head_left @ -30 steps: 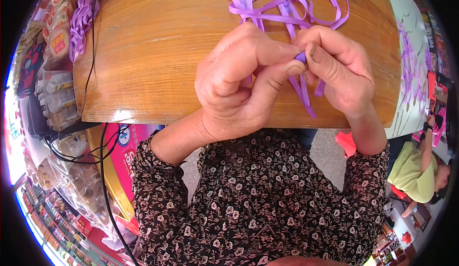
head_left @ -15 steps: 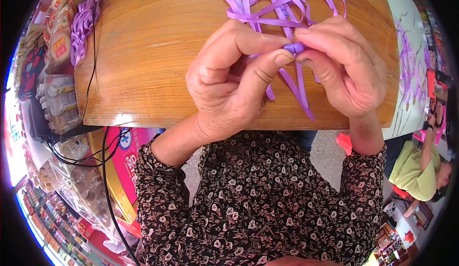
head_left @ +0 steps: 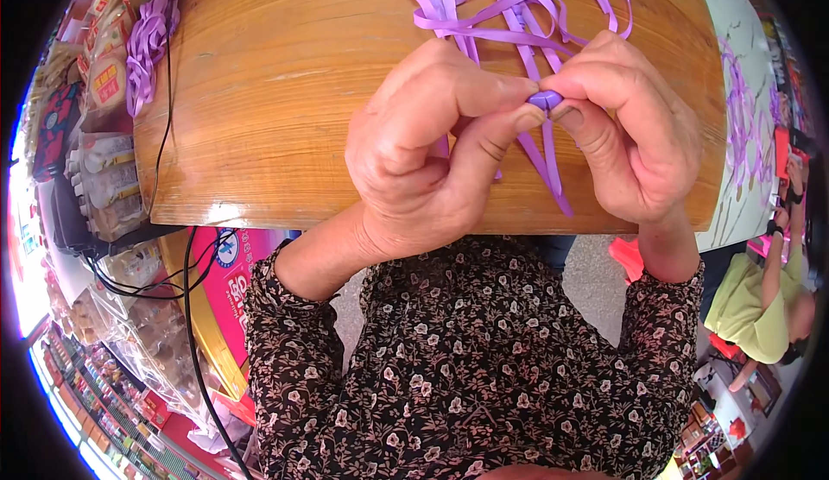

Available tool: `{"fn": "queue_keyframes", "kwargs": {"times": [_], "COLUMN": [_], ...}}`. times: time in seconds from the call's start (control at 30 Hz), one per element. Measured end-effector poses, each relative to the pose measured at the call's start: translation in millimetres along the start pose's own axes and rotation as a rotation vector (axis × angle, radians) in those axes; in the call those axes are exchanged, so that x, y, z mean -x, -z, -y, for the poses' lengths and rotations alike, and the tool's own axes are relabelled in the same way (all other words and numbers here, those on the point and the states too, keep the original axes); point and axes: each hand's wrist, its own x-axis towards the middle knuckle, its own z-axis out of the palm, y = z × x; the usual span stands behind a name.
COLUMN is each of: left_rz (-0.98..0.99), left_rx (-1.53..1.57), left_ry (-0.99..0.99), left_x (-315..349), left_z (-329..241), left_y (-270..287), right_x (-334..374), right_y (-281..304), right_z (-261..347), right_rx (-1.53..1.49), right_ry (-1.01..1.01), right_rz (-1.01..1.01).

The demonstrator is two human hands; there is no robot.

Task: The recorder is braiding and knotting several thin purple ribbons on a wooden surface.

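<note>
A small purple plastic clasp (head_left: 545, 99) with a seam across its middle is held up over the wooden table (head_left: 276, 91). My left hand (head_left: 423, 143) pinches its left end between thumb and index finger. On the other end, the thumb and index finger of my right hand (head_left: 639, 126) close in the same way. The fingertips of both hands nearly meet and cover much of the clasp. Flat purple straps (head_left: 553, 165) hang or lie just below it. More purple lanyard straps (head_left: 484, 24) lie in a loose tangle beyond my hands.
At the table's left edge hang a bundle of purple straps (head_left: 152, 44) and a black cable (head_left: 164, 135), beside packaged goods (head_left: 108, 182). A pink box (head_left: 220, 299) stands below. To the right, a white table (head_left: 724, 74) carries more straps, near a person in a yellow-green top (head_left: 749, 307).
Both hands have shifted slightly right and toward me, carrying the clasp between them. Their pinch grips stay the same. The person at the right has moved their arms.
</note>
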Motion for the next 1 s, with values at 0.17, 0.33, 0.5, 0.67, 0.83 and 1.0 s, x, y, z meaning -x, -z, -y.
{"fn": "queue_keyframes", "kwargs": {"times": [0.17,0.33,0.5,0.67,0.83,1.0], "left_rz": [0.03,0.076,0.064,0.031,0.009,-0.163], "left_rx": [-0.16,-0.257,-0.151,0.046,-0.023,0.092], "left_ry": [-0.162,-0.318,-0.32,0.044,0.084,0.099], "left_x": [-1.1,-1.8,-2.3,1.1,-4.1,-5.4], "left_z": [0.7,4.4,10.4,2.8,-0.5,6.7], "left_y": [0.7,2.6,0.1,-1.1,-4.8,-11.4], "right_x": [2.1,-1.2,7.5,2.8,2.9,3.0], "right_y": [1.9,7.7,1.1,-1.6,0.0,6.3], "right_z": [1.6,9.5,10.3,7.6,-0.9,-3.6], "right_rx": [0.004,-0.198,-0.789,-0.928,-0.87,-0.811], "right_ry": [-0.018,-0.363,-0.742,-0.777,-0.792,-0.838], "right_rz": [0.044,0.197,0.148,0.072,-0.036,0.102]}}
